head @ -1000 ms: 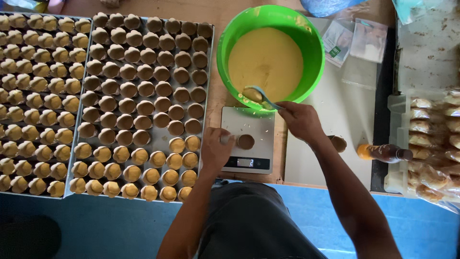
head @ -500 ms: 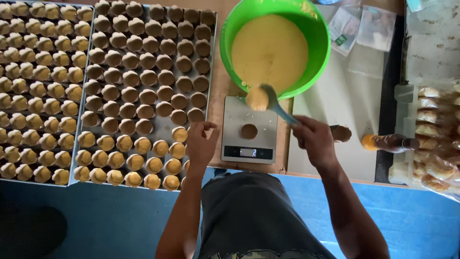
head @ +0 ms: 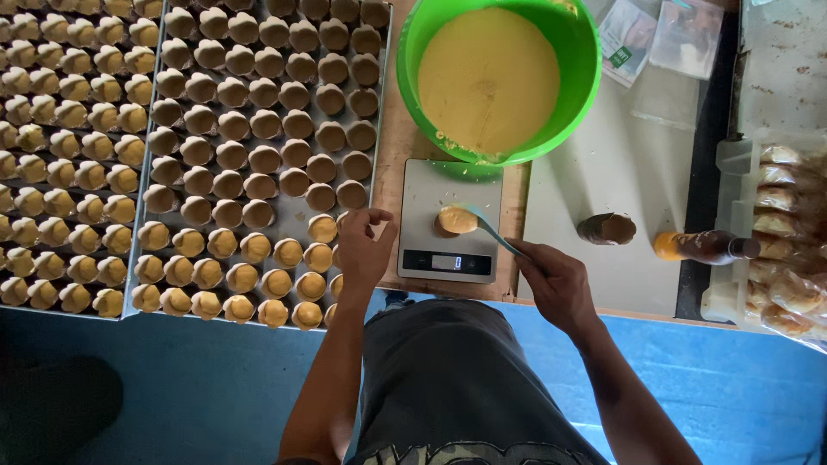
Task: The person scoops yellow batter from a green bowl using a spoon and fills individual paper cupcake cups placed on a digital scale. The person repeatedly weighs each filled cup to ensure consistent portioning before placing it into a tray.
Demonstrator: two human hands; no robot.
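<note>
1. Right hand (head: 558, 280) pinches the spoon (head: 482, 226) handle, batter-loaded over the cup (head: 455, 221) on the scale (head: 450, 220).
2. Left hand (head: 363, 250), fingers loosely curled, hovers beside the tray (head: 284, 226).
3. Batter looks runny; the thin cup seems flimsy, best gripped by its rim.

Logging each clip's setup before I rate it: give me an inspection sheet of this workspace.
Surface: wooden table, pale mat at right.
Job's things: green bowl of yellow batter; kitchen scale bearing a small cup; spoon over it.
Clutter: trays of small cups, front rows filled; brown bottle; bagged goods at right.
Hands: right hand holds the spoon; left hand at the tray edge, seemingly empty.
Cables: nothing seen.
Surroundings: blue floor.
</note>
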